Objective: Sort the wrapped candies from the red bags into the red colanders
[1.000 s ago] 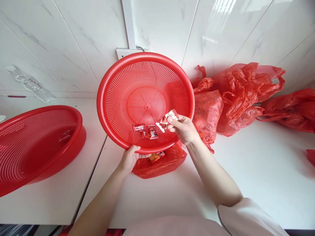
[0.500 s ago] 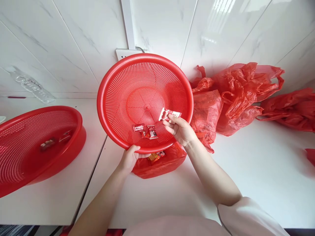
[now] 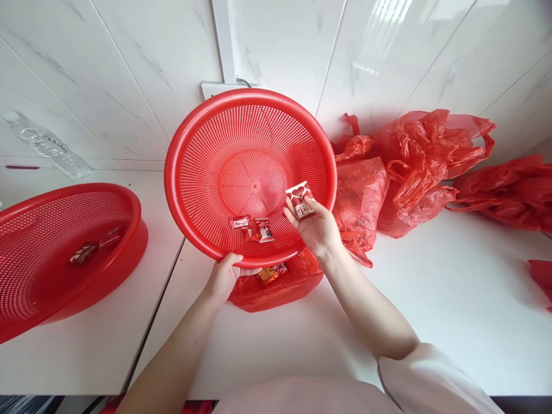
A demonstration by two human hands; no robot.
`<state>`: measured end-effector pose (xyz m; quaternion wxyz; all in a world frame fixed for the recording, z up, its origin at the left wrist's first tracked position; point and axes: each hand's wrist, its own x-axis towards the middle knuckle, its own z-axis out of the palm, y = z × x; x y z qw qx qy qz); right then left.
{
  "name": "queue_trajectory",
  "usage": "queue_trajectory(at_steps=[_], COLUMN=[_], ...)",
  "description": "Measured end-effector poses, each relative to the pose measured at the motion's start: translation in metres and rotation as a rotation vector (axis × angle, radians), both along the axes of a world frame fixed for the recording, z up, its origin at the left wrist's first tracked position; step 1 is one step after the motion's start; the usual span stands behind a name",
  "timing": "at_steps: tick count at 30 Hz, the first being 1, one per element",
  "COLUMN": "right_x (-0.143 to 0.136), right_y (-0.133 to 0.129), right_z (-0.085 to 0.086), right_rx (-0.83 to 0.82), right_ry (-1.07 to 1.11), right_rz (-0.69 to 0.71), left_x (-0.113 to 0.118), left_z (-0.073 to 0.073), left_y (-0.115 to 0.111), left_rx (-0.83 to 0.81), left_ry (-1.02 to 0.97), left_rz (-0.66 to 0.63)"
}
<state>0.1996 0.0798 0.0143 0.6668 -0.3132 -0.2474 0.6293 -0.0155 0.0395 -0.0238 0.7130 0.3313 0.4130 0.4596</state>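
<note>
Partly hidden, a packet (image 3: 298,191) pinched in the right hand (image 3: 319,231), left hand (image 3: 222,279) clamped on the red basket (image 3: 172,172).

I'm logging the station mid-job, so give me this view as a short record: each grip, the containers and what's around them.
Left grip: thumb over, fingers under, the near rim of the red plastic colander
Right grip: holds a heart-patterned packet over the colander
Colander contents: small red packets, near side
Below its near edge: open red plastic bag, wrapped packets inside
Left: second red colander, small packets inside
Far left: clear plastic bottle
Right: bunched red bags
</note>
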Motion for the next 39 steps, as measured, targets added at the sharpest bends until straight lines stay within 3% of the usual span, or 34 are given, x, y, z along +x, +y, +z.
queue_trajectory(at_steps=[6, 11, 15, 28, 32, 36, 39], right_x=[0.0, -0.003, -0.004, -0.002, -0.006, -0.005, 0.006], right_y=[-0.007, -0.008, -0.008, -0.007, -0.007, -0.009, -0.012], right_z=[0.007, 0.01, 0.011, 0.01, 0.007, 0.005, 0.011], right_rx=[0.209, 0.264, 0.236, 0.196, 0.14, 0.231, 0.291], right_ry=[-0.177, -0.05, 0.04, -0.029, -0.139, -0.307, -0.493], right_rz=[0.05, 0.101, 0.128, 0.154, 0.127, 0.087, 0.23], left_x=[-0.001, -0.003, -0.003, -0.006, -0.006, -0.006, -0.005], left_z=[-0.001, 0.002, 0.005, 0.004, 0.003, 0.002, 0.003], left_y=[0.0, 0.0, 0.001, 0.004, 0.004, 0.004, 0.004], left_rx=[-0.003, -0.007, -0.012, 0.009, 0.013, 0.009, 0.02], left_ry=[0.006, 0.009, 0.009, -0.006, -0.023, -0.04, -0.052], left_rz=[-0.004, 0.002, 0.025, 0.057, 0.067, 0.077, 0.088])
